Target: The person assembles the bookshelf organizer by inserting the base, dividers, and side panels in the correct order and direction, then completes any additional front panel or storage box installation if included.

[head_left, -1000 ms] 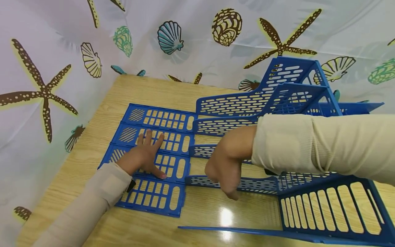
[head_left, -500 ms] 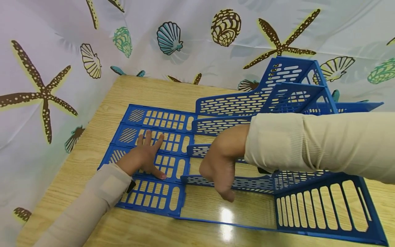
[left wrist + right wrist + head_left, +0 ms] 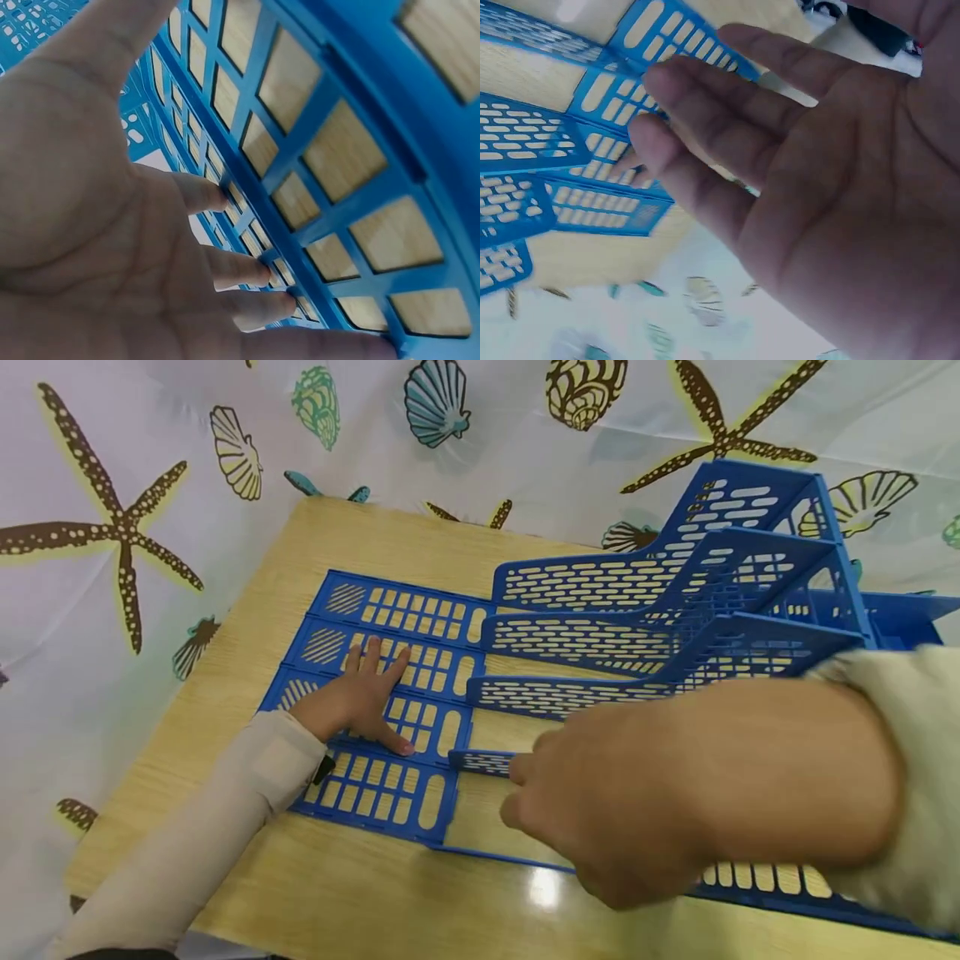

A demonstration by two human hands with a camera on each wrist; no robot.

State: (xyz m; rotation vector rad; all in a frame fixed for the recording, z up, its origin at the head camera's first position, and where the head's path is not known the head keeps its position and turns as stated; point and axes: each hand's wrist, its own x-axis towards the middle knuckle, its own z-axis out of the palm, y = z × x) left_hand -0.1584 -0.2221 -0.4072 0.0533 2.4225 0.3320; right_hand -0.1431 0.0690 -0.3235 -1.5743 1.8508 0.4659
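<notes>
A blue plastic file rack lies on a wooden table in the head view. Its flat slotted panels [image 3: 420,793] are at left, and several upright dividers [image 3: 795,485] stand at right. My left hand [image 3: 352,700] rests spread on the flat panels; the left wrist view shows its fingertips against the lattice [image 3: 298,236]. Blurred, my right hand [image 3: 615,802] is raised over the front part of the rack, hiding most of the nearest divider [image 3: 459,760]. In the right wrist view its fingers [image 3: 705,180] are extended and apart from the dividers, with nothing held.
A white curtain [image 3: 525,485] printed with starfish and shells hangs behind and left of the table. A thin blue edge [image 3: 510,857] runs along the rack's front. Bare wood of the table [image 3: 360,893] shows in front of it.
The front edge piece swung in to meet the flat panels' corner. My right hand lifted nearer the head camera, and the head view shifted. My left hand stayed on the panels.
</notes>
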